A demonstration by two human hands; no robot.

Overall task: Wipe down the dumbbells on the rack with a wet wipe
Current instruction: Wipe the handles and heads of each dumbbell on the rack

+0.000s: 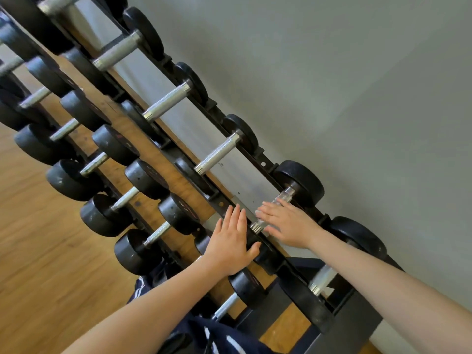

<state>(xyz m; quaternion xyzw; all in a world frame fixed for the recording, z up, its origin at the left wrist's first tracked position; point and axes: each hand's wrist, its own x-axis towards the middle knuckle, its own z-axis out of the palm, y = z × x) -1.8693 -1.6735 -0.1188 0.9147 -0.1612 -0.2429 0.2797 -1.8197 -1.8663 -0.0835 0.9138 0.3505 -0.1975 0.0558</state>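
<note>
A black tiered rack (264, 163) holds several black dumbbells with silver knurled handles, running from upper left to lower right. My right hand (287, 223) lies flat with straight fingers over the silver handle of a top-row dumbbell (301, 182), covering most of the handle. My left hand (231, 240) rests open and flat on the near black head of that same dumbbell. No wet wipe shows in either hand.
A grey wall (357, 85) stands right behind the rack. Wooden floor (38, 251) lies to the left and below. Lower rows of dumbbells (143, 175) sit nearer me. Dark blue clothing with white stripes (222, 338) appears at the bottom.
</note>
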